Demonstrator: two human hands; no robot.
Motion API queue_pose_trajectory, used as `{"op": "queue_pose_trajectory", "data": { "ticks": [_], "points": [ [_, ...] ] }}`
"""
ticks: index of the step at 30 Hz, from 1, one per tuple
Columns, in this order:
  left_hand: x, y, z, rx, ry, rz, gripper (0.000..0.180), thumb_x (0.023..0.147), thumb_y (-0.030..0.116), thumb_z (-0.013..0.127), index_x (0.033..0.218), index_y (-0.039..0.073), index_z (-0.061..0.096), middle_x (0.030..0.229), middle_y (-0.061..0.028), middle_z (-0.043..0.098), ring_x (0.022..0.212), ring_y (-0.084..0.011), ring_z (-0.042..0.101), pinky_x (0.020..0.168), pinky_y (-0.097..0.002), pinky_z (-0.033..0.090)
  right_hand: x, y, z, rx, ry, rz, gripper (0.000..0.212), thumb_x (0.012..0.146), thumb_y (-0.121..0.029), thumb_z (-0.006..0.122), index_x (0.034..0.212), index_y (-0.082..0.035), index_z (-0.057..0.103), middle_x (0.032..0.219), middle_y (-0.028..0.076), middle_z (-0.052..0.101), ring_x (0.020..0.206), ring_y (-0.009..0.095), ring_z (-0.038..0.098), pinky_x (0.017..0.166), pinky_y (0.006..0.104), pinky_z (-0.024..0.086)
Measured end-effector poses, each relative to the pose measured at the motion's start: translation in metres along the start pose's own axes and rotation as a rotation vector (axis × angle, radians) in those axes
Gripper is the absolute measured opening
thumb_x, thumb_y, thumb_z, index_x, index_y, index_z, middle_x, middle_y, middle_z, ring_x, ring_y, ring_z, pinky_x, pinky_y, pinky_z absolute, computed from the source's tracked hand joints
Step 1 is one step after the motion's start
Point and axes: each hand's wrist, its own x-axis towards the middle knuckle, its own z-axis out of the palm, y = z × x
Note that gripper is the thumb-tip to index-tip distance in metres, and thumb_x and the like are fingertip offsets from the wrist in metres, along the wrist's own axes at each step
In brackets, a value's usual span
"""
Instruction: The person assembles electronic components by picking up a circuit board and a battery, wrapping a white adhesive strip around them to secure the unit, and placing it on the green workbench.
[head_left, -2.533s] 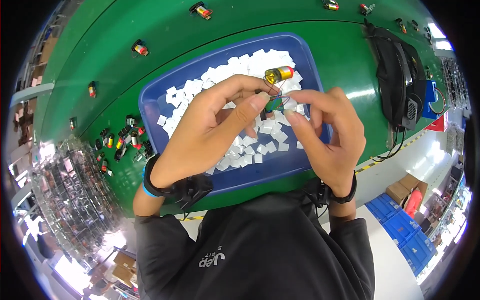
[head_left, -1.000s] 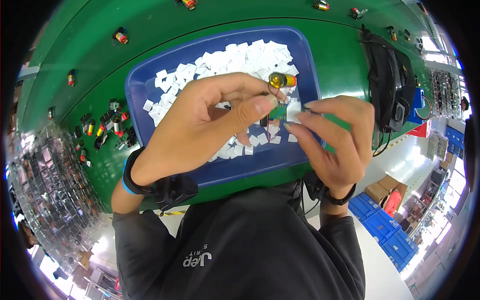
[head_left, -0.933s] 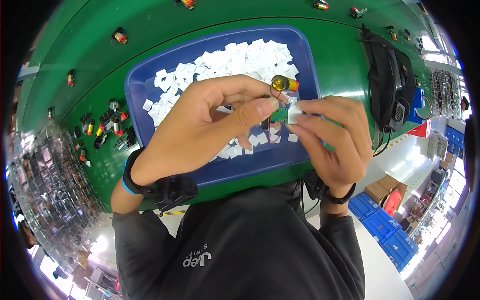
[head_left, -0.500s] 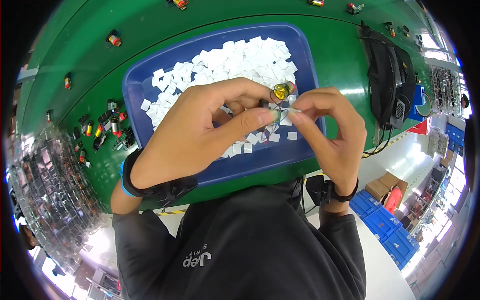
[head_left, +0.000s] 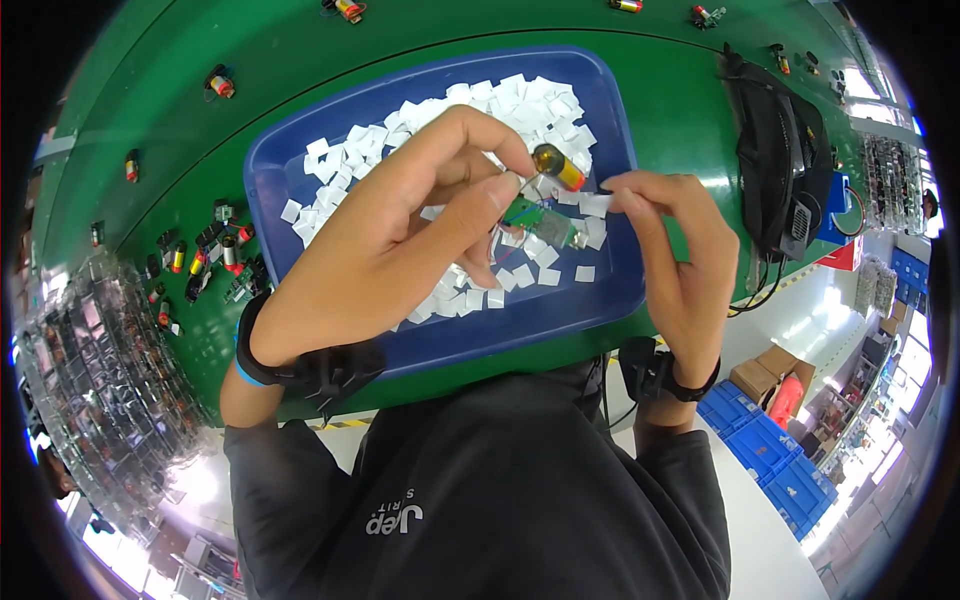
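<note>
My left hand (head_left: 400, 240) is closed at the fingertips on a small green circuit board (head_left: 540, 222) with thin wires. A yellow-and-red cylindrical battery (head_left: 560, 168) hangs by those wires at the fingertips. Just to the right, my right hand (head_left: 680, 250) pinches a small white square piece (head_left: 596, 205) between thumb and forefinger, apart from the board. Both hands are over a blue plastic tray (head_left: 625, 130), where many white square pieces (head_left: 500, 105) lie loose in a heap. The left fingers partly cover the board and wires.
On the green table (head_left: 680, 120), a cluster of battery-and-board assemblies (head_left: 210, 250) lies left of the tray. More assemblies (head_left: 220, 82) sit along the far strip. Stacked clear plastic trays (head_left: 100, 370) stand at left. A black bag (head_left: 780, 150) lies at right, with blue crates (head_left: 770, 460) below.
My hands have moved apart, the right one with the white piece. The board and battery turned in my left hand, showing the green face. Assemblies on the far strip shifted slightly left.
</note>
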Motion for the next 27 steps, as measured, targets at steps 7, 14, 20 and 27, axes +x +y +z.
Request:
{"op": "queue_pose_trajectory", "data": {
  "ticks": [7,14,20,27],
  "points": [
    [-0.001,-0.001,0.002,-0.002,-0.104,-0.008,0.019,0.105,0.013,0.049,0.119,0.0,0.052,0.1,-0.0062,0.057,0.079,-0.0082,0.058,0.071,-0.0271,0.059,0.009,-0.016,0.015,0.29,0.049,0.031,0.019,0.086,-0.002,0.072,0.105,-0.002,0.07,0.095,0.009,0.069,0.083,0.017,0.063,0.074,0.0288,0.051],
    [0.0,0.001,0.002,0.277,-0.126,-0.042,0.01,0.101,0.008,0.053,0.108,0.001,0.055,0.096,-0.004,0.058,0.079,-0.0081,0.057,0.069,-0.0273,0.055,0.005,-0.01,0.013,0.153,-0.074,-0.025,0.028,0.078,0.002,0.077,0.105,0.001,0.07,0.1,0.01,0.069,0.086,0.015,0.061,0.078,0.0288,0.049],
    [0.0,0.004,0.004,0.44,-0.097,-0.048,0.005,0.094,0.005,0.052,0.099,0.003,0.054,0.101,-0.0049,0.06,0.085,-0.0102,0.056,0.075,-0.0258,0.048,0.005,-0.012,0.013,-0.014,-0.046,-0.308,0.031,0.068,-0.002,0.085,0.097,-0.003,0.072,0.094,0.007,0.069,0.081,0.02,0.059,0.075,0.0314,0.049],
    [0.007,-0.011,-0.002,-0.311,-0.115,-0.207,0.009,0.095,0.008,0.051,0.098,0.0,0.055,0.107,-0.0093,0.062,0.095,-0.0126,0.056,0.086,-0.0266,0.043,0.001,-0.016,0.019,-0.197,-0.044,-0.53,0.029,0.063,-0.006,0.086,0.088,-0.006,0.071,0.094,0.005,0.072,0.084,0.025,0.061,0.075,0.0348,0.051]
  ]
}}
